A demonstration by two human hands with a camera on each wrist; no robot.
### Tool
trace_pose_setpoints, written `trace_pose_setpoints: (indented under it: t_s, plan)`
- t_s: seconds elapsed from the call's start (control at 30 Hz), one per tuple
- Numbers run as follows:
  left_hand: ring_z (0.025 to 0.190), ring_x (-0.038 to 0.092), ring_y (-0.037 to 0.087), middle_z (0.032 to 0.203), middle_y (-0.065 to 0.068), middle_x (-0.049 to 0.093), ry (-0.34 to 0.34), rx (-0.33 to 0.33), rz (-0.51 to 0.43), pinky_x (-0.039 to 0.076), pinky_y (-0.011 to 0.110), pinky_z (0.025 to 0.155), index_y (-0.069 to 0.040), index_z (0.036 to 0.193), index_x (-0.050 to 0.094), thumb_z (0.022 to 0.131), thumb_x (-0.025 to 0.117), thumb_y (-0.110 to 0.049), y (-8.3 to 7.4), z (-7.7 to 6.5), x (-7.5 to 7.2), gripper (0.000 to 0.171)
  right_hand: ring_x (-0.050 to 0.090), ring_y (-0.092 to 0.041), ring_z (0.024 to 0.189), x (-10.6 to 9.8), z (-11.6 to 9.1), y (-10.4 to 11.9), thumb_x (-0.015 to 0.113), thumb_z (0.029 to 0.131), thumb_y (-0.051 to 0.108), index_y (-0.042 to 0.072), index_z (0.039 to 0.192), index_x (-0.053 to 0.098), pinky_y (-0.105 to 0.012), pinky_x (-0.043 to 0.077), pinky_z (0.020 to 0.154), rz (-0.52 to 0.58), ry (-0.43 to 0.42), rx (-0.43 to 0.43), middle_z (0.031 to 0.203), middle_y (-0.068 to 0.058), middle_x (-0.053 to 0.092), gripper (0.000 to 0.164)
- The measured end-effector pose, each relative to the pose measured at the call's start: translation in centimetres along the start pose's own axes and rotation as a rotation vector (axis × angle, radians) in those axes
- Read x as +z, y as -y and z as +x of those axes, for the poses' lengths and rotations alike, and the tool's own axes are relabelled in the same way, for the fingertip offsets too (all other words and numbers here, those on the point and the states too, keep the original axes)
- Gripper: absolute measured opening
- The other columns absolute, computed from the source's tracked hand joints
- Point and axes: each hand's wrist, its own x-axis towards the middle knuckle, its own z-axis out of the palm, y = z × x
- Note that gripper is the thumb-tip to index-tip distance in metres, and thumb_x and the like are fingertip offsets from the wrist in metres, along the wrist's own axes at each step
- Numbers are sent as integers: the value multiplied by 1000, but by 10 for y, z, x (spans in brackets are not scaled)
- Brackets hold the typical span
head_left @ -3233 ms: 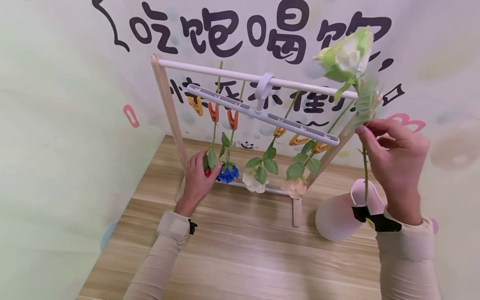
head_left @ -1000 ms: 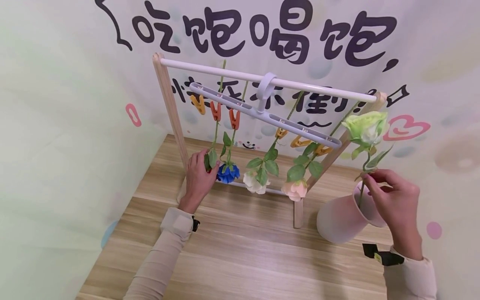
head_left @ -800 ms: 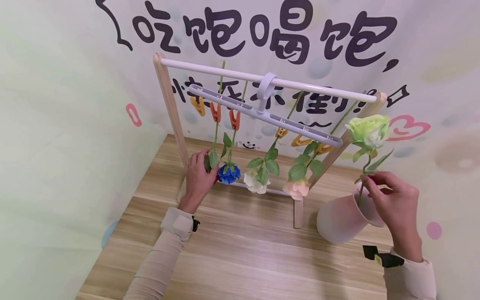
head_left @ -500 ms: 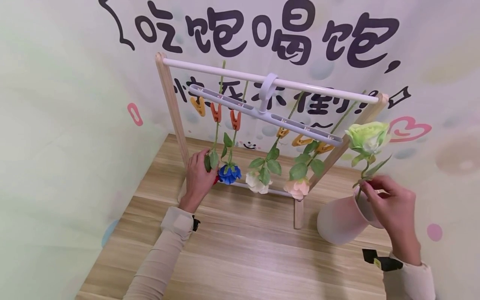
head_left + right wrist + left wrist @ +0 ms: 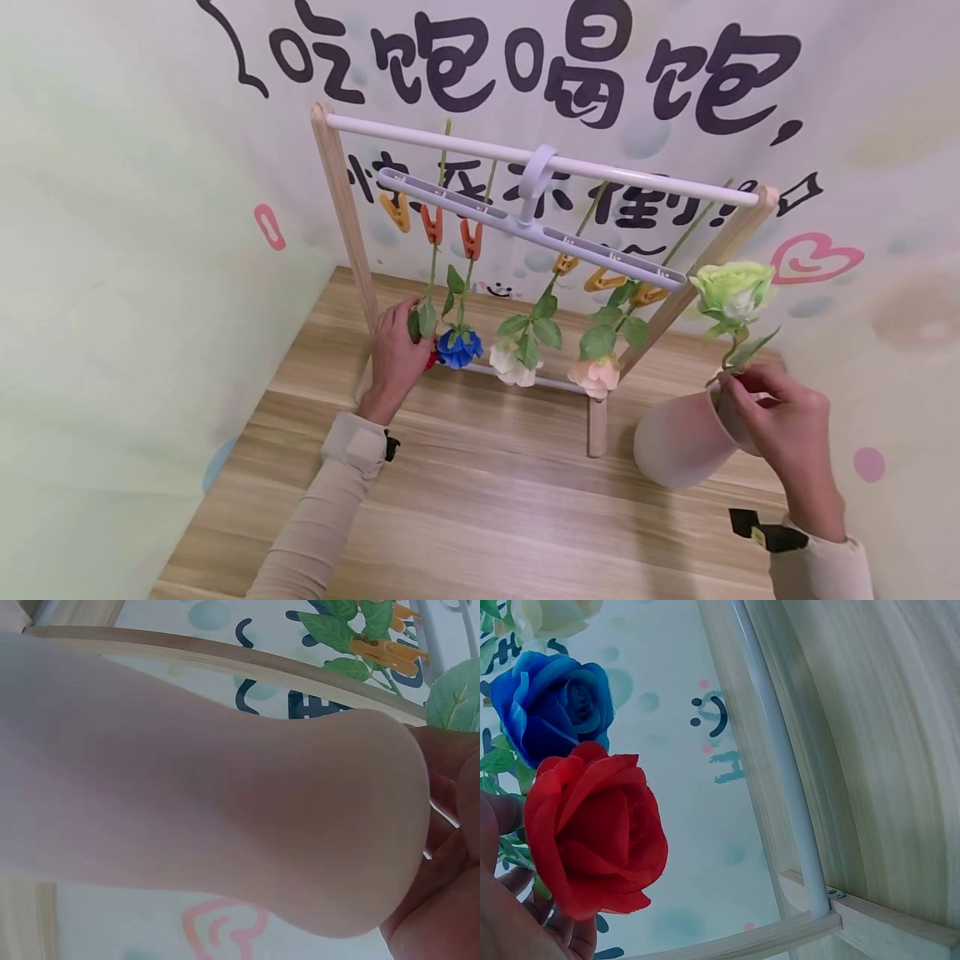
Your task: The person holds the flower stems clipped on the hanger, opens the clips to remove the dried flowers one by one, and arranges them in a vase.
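In the head view my right hand (image 5: 791,429) pinches the stem of a green-and-white rose (image 5: 735,292), bloom up, at the mouth of a pink-and-white vase (image 5: 675,442). The lower stem is hidden inside the vase, whose side fills the right wrist view. My left hand (image 5: 400,350) is at the rack's lower left, its thumb and fingers around the stem just behind a red rose (image 5: 596,832). That rose hangs head down beside a blue rose (image 5: 460,347). A white rose (image 5: 512,364) and a peach rose (image 5: 596,377) hang further right.
A lilac clip hanger (image 5: 525,227) hooks over the top rod (image 5: 637,178) of a wooden rack. Orange clips (image 5: 471,240) and yellow ones (image 5: 395,212) hang from it. The rack stands on a wood-grain table (image 5: 480,508) before a printed wall cloth (image 5: 135,208).
My right hand has brought the green-and-white rose down from beside the rack's top right, its stem now entering the vase. My left hand has stayed by the red rose.
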Motion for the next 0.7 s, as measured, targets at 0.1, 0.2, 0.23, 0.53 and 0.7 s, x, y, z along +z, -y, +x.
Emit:
trace_pose_setpoints:
  t_s: [0.1,0.2,0.23,0.53,0.7]
  plan:
    - [110,56,40,119,21,64,3,-3,3,42,51,97,-1,130,57,85,73,-11,-1,0,0,48,51,22,74,0,-2,-2,78,74,-11,-2,91,73,1,41,68,-9,6,0,84,40,54,19]
    - [109,57,39,118,20,64,7,-4,6,41,50,97,-2,130,57,85,73,-9,-1,1,-1,48,50,24,73,2,-4,-4,78,74,-12,-3,90,73,1,41,68,-9,11,13,84,42,53,20]
    - [109,57,39,118,20,65,7,-3,4,41,50,97,-1,129,58,84,73,-9,-1,1,-1,48,50,25,73,2,-5,-5,78,74,-12,-2,90,73,1,41,67,-4,11,18,84,43,52,19]
    - [107,59,37,118,19,66,-4,15,-7,41,48,98,-1,128,59,85,71,-6,1,0,1,45,50,26,69,4,-8,-12,78,73,-9,0,85,73,0,42,63,-18,41,17,80,43,51,15]
    - [106,59,37,117,19,66,-5,15,-10,42,49,97,-1,127,60,85,71,-5,1,0,0,43,50,25,68,5,-9,-15,79,72,-8,2,84,73,-1,42,62,-22,64,10,78,37,56,16]
